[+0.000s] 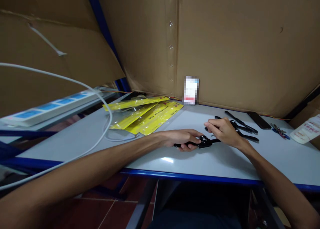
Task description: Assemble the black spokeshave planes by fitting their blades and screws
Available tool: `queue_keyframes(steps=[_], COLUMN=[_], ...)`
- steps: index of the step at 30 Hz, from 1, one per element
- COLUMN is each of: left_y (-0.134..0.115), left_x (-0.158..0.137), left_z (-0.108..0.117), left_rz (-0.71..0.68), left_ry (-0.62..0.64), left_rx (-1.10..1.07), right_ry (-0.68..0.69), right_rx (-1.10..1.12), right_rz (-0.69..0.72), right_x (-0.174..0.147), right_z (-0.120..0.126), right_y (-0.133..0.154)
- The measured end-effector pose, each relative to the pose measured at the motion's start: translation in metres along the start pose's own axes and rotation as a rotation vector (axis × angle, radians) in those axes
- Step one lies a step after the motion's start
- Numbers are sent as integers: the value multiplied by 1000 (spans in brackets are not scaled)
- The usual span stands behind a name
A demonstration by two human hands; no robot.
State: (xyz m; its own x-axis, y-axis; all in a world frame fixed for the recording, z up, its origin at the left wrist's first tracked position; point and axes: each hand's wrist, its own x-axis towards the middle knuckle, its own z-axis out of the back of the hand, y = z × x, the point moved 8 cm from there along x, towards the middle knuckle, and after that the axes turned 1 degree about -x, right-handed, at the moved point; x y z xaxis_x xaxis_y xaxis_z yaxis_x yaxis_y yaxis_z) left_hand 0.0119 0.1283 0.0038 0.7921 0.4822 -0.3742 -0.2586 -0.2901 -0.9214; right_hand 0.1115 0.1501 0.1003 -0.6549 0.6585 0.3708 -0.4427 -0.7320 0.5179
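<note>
My left hand [186, 140] is closed around one handle of a black spokeshave [205, 141], holding it low over the table. Its thumb presses near the metal fittings of the middle body. The other handle points right, beneath my right hand [222, 130]. That hand is closed just above the tool, fingers pinched. A small dark end shows at its fingertips, but what it grips is mostly hidden. Behind my right hand lie more black spokeshaves [241, 122], partly covered by it.
Yellow clear-fronted packages [150, 117] are piled at the left rear. A white power strip [52, 106] and a looping white cable [110, 115] are on the left. A lit phone [191, 91] leans against the cardboard wall. Rightward lie a dark phone [258, 119], keys [278, 130] and a white bottle [305, 130].
</note>
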Motion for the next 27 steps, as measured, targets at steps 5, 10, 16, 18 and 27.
queue_keyframes(steps=[5,10,16,18,27], left_y=[-5,-2,0,0,-5], left_x=[-3,-2,0,0,-3], left_z=[-3,0,2,1,-5], left_rz=[-6,2,5,3,17], left_ry=[-4,-22,-21,-18,-4], left_rx=[-8,3,19,13,13], right_ry=[-63,-20,94,92,-105], right_rx=[9,76,132,119,-118], right_rz=[-21,-23,38,45,64], right_x=[-2,-2,-1,-1,-2], right_z=[6,4,-7,-7,6], right_y=[-3,-2,7,7,3])
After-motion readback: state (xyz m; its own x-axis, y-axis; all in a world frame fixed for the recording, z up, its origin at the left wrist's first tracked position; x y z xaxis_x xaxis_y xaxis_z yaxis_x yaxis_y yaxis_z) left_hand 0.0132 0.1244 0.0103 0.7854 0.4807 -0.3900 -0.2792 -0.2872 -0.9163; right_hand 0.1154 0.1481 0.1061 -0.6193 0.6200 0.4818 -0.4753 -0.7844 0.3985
